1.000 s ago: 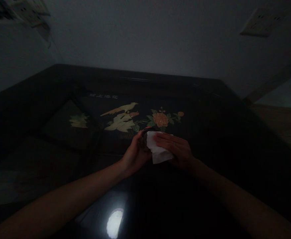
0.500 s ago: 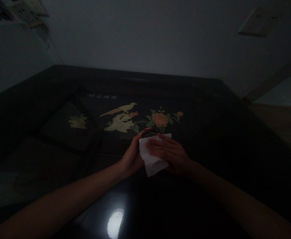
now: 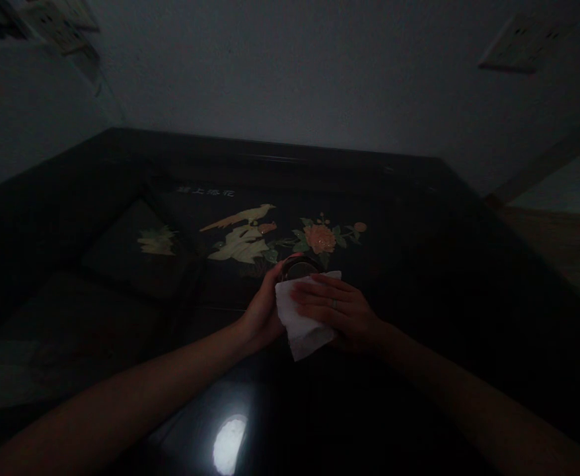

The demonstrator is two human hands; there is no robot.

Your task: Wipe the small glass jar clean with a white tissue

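Observation:
My left hand wraps round the left side of a dark round object with a curved rim; the scene is too dim to tell its kind. Across its near side lies a white tissue, one corner hanging down toward me. My right hand, with a ring on one finger, presses the tissue against the object, fingers pointing left. Most of the object is hidden behind the tissue and both hands. Beneath them is a glossy black tabletop.
Beyond my hands the tabletop bears an inlaid bird, a flower and some written characters. A pale wall rises behind it, with a socket plate at right and sockets at left. A bright light reflection shows near the front.
My right hand and the tissue have slid slightly down toward me, baring more of the object's rim. My left hand stays nearly in place.

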